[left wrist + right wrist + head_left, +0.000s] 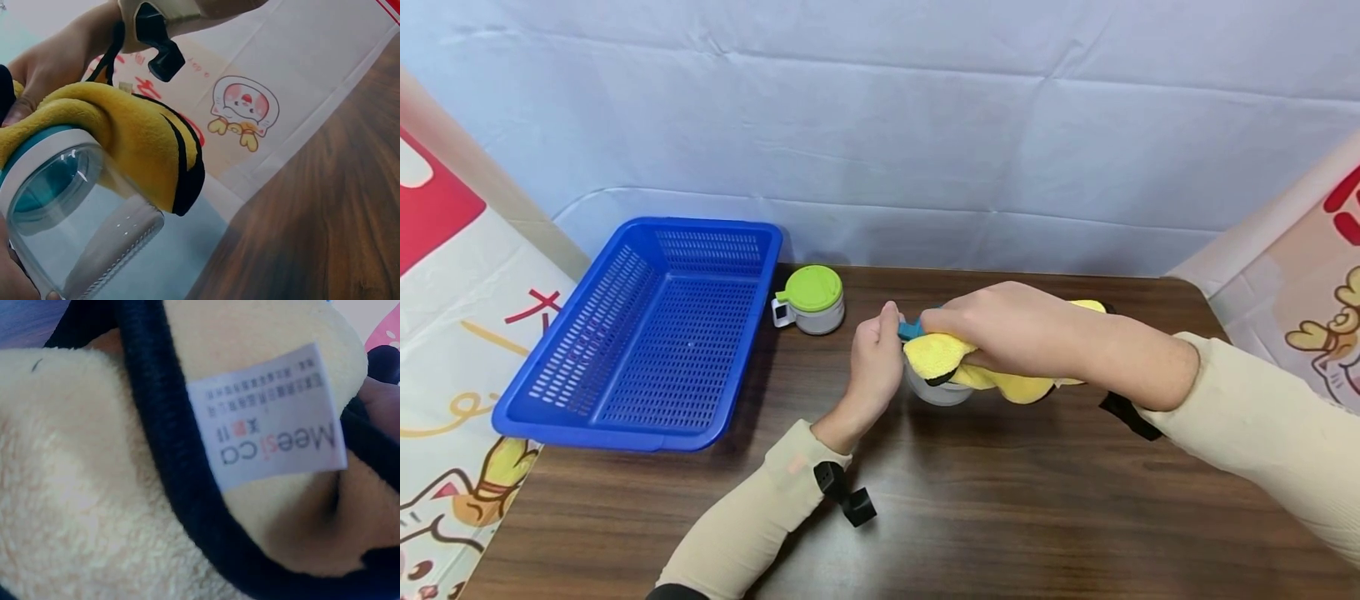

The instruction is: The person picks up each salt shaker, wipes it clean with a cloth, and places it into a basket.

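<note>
A clear glass jar (942,393) with a teal lid (911,330) stands out between the two hands. My left hand (876,360) grips the jar from its left side, the thumb pointing up beside the lid. Over the jar, my right hand (1018,327) holds a yellow cloth (1024,388) with black edging against the lid. In the left wrist view the cloth (134,125) drapes over the top of the jar (94,219), below a white collar. A white label (269,419) on the cloth fills the middle of the right wrist view. The right fingertips are hidden by the cloth.
A blue plastic basket (760,308) stands on the left of the brown wooden table (1037,508). Just right of it is a small jar with a lime-green lid (815,287) and a white handle. A pale sheet (880,125) hangs behind the table.
</note>
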A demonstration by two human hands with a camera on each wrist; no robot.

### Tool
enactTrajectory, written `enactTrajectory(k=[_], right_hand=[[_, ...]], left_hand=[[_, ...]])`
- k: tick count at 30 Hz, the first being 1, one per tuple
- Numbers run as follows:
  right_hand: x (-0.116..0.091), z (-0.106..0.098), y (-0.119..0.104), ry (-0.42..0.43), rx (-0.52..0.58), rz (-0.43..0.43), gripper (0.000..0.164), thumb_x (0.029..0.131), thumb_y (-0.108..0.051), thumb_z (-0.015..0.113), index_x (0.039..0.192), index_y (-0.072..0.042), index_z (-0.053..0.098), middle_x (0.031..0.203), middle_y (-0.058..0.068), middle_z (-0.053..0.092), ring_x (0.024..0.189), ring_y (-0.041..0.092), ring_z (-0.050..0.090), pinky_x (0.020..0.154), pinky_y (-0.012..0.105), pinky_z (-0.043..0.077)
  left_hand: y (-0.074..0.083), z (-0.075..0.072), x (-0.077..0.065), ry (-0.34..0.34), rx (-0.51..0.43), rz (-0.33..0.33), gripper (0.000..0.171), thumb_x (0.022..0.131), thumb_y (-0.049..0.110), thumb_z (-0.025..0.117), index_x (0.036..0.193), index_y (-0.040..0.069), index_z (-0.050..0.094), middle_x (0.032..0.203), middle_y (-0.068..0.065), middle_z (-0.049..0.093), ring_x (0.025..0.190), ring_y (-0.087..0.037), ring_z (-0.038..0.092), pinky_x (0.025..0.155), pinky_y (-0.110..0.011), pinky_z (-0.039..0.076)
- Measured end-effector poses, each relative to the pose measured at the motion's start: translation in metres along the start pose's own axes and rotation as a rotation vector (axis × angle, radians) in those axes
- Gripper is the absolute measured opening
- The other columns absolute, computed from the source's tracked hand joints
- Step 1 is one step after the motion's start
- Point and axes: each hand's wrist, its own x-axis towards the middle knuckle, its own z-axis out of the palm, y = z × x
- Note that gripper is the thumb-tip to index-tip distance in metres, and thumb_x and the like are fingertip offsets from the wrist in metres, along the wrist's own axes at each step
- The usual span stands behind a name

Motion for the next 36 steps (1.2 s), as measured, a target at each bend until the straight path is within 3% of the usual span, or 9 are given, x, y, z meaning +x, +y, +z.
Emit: enactTrajectory(k=[11, 20, 36], right_hand=[[0.001, -0.002, 0.007, -0.020, -0.012, 0.073, 0.040, 0.077, 0.009, 0.075, 0.083, -0.020, 0.048, 0.067, -0.011, 0.041, 0.064, 0.008, 0.042, 0.059, 0.029, 0.041], [0.002, -0.002, 0.012, -0.018, -0.063, 0.085, 0.038, 0.078, 0.002, 0.082, 0.087, -0.019, 0.052, 0.072, -0.011, 0.048, 0.065, 0.010, 0.046, 0.059, 0.030, 0.044], [0.001, -0.005, 0.030, 0.007, -0.122, 0.115, 0.037, 0.079, 0.006, 0.078, 0.092, -0.017, 0.053, 0.075, -0.005, 0.052, 0.066, 0.015, 0.051, 0.058, 0.035, 0.048]], left_hand=[[0.000, 0.001, -0.002, -0.022, 0.043, -0.010, 0.057, 0.111, 0.025, 0.035, 0.058, 0.007, 0.040, 0.053, 0.000, 0.032, 0.048, -0.017, 0.031, 0.048, -0.026, 0.024], [-0.002, 0.000, -0.002, -0.031, 0.050, -0.007, 0.057, 0.112, 0.028, 0.035, 0.058, 0.010, 0.042, 0.054, -0.001, 0.034, 0.050, -0.019, 0.034, 0.050, -0.027, 0.026], [-0.002, 0.001, -0.003, -0.041, 0.054, -0.031, 0.058, 0.112, 0.028, 0.035, 0.057, 0.010, 0.042, 0.053, -0.002, 0.034, 0.049, -0.020, 0.034, 0.051, -0.028, 0.026]])
